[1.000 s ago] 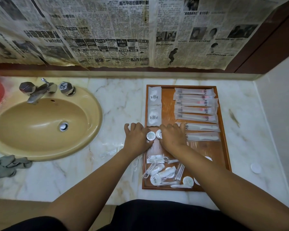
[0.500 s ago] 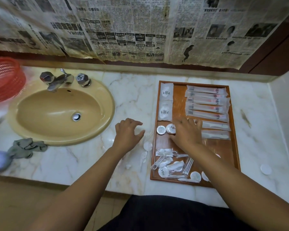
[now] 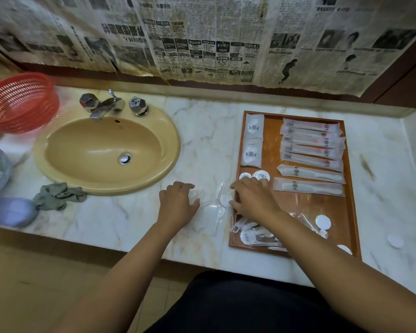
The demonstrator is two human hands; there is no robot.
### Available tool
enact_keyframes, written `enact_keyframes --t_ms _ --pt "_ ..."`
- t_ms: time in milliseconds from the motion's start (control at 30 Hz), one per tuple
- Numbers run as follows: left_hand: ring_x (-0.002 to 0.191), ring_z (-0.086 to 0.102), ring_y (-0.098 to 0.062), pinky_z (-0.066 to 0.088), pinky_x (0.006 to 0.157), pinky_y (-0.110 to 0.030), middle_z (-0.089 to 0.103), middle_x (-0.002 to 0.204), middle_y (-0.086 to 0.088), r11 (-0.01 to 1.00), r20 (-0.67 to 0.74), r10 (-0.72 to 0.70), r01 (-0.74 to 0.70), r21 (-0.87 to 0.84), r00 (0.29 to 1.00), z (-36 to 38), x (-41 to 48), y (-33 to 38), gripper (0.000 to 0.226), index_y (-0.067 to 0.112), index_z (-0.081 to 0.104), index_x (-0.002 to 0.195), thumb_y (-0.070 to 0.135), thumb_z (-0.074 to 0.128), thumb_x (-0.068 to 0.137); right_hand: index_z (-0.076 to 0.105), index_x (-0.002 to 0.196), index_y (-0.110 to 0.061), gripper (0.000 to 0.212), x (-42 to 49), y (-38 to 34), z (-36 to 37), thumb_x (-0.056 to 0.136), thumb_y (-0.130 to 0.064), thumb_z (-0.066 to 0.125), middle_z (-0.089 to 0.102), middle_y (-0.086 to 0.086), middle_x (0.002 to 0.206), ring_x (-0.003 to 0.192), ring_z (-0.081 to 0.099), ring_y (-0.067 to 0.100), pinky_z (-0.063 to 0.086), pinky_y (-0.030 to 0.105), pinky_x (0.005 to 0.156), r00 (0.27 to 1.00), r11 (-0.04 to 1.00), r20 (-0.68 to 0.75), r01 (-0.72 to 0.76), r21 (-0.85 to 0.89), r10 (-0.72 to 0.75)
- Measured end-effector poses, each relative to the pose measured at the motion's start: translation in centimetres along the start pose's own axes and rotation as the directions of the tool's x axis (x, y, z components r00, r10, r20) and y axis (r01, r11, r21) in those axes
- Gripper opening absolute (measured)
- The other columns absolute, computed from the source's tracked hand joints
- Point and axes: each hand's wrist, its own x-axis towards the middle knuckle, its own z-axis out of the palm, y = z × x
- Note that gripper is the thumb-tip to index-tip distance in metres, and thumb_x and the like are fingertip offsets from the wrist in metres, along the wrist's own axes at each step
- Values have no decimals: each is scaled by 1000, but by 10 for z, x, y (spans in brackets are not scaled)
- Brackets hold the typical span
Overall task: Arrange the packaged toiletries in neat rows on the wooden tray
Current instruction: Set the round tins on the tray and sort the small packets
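Both hands lie loose, holding nothing: left hand (image 3: 178, 204) on the worktop (image 3: 202, 140), right hand (image 3: 252, 198) over the tray (image 3: 351, 200) edge (beside two round packets (image 3: 256, 175)).

Tan sink (image 3: 106, 150); red (mesh) basket (image 3: 19, 102); veined marble counter (image 3: 202, 131).

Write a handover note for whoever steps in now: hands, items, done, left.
Left hand: flat on the counter beside clear packets, holding nothing visible.
Right hand: over the tray left edge; grip can't be told.
Done: two sachets, long packets and combs in rows; two round tins placed.
Left: loose pile at the tray's near end, discs, one disc on the counter, packets off the tray.
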Motion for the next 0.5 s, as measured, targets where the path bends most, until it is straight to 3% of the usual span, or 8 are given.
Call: enact_keyframes --t_ms 233,400,500 --pt "125 51 -28 33 102 -42 55 138 -3 995 64 -84 80 60 994 -6 -6 -24 52 24 56 140 45 60 93 52 137 -25 48 33 -29 6 93 -40 64 53 1 133 124 48 25 25 42 104 993 994 76 99 -36 -96" --pt "129 47 -29 31 105 -43 50 146 -3 995 130 -73 63 76 989 -4 -8 -33 55 24 48 148 41 54 95 57 120 -22 37 34 -30 13 86 -34 64 57 2 111 113 51 29 26 46 98 988 967 145 81 -243 -46" --pt "128 45 -27 29 106 -42 50 145 -2 999 162 -34 27 41 986 -4 -7 -36 59 27 49 147 44 58 91 54 120 -23 38 30 -29 17 86 -35 66 59 2 111 118 50 31 23 48 103 979 959 201 58 -276 -2"
